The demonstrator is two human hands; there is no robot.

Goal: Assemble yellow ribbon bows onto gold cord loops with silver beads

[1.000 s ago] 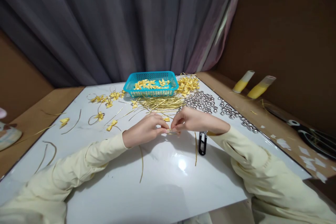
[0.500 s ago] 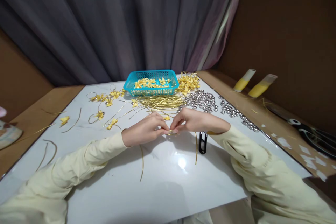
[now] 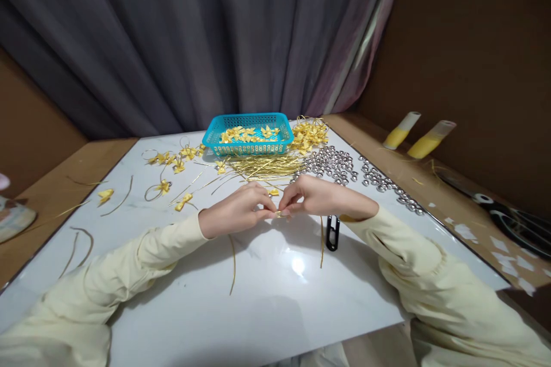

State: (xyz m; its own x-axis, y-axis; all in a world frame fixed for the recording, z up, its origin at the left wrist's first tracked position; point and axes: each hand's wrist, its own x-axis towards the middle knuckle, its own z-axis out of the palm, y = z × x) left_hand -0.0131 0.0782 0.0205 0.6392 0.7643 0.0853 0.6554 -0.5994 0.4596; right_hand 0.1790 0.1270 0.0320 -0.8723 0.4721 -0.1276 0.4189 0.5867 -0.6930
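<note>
My left hand (image 3: 241,209) and my right hand (image 3: 312,198) meet above the middle of the white table, thumbs and fingertips pinched close together. Between them runs a short stretch of thin gold cord (image 3: 279,214), gripped from both sides; any knot in it is too small to make out. One gold strand (image 3: 233,264) hangs or lies below my left wrist, and another (image 3: 321,243) below my right; whether they belong to the held cord I cannot tell. Just behind the fingertips is a small yellow ribbon flower (image 3: 274,192). A black slotted tool (image 3: 332,234) lies by my right wrist.
Behind the hands are a pile of gold cords (image 3: 264,167), a turquoise basket (image 3: 247,151) of yellow ribbon flowers, and a heap of flowers (image 3: 310,135). Silver metal pieces (image 3: 329,163) spread rightward. Looped flowers (image 3: 163,187) lie left; scissors (image 3: 512,218) and two yellow-filled tubes (image 3: 430,140) stand right.
Both hands keep their pinch in nearly the same place. The bit of gold cord between the fingertips has shifted slightly and shows a little differently.
</note>
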